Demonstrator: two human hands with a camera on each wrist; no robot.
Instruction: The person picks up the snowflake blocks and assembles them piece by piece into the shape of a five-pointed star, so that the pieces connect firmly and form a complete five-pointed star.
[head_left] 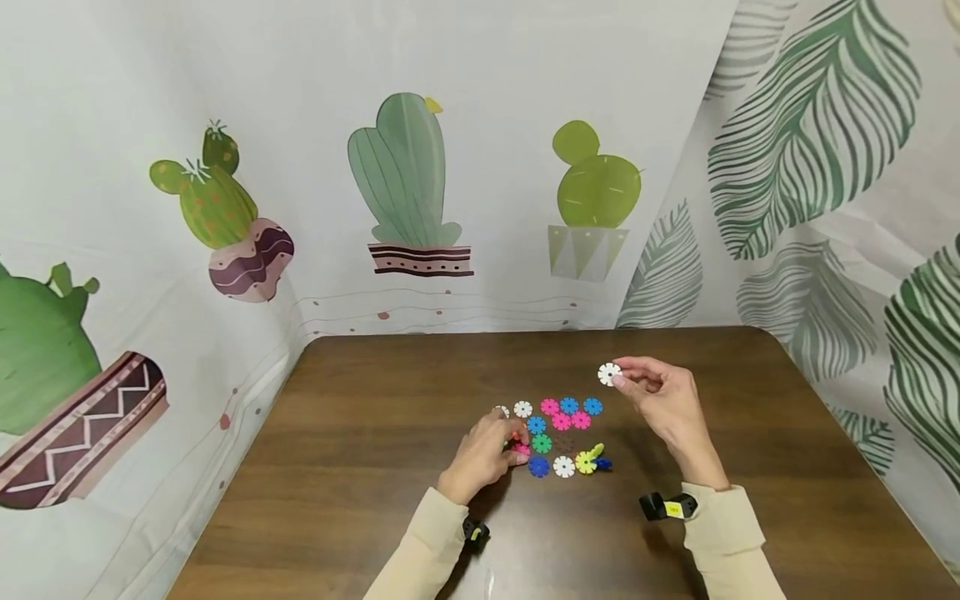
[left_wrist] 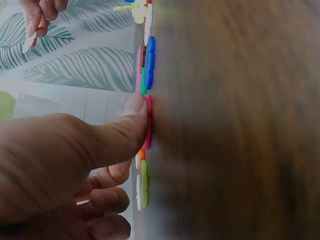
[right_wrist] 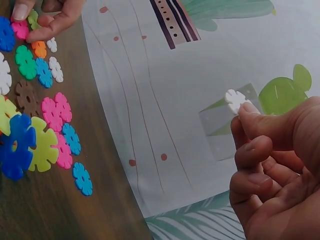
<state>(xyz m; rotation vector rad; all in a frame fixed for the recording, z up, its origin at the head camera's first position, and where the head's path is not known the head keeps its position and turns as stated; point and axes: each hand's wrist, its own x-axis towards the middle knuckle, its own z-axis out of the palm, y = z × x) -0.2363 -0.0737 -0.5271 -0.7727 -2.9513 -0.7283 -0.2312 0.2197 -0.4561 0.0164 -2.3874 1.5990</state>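
Note:
Thumb and fingertips of my right hand (head_left: 667, 404) pinch a white notched plastic disc (head_left: 604, 371), a snowflake-shaped building piece, raised over the far right of the table. In the right wrist view that white disc stands tilted above the thumb tip. My left hand (head_left: 482, 450) is down at the table, its thumb and index finger at either side of a pink notched disc (right_wrist: 20, 30). The left wrist view has the thumb against this disc's edge; the other fingers curl behind. An orange disc (right_wrist: 39, 49) and a lime disc (right_wrist: 33, 20) lie close to those fingers.
Several notched discs lie flat in loose rows right of my left hand, among them a green disc (head_left: 542, 443) and a brown disc (right_wrist: 27, 97). Yellow and blue discs slotted together (right_wrist: 44, 145) stand up at the near right. A patterned cloth (head_left: 495, 167) hangs behind the wooden table (head_left: 360, 392).

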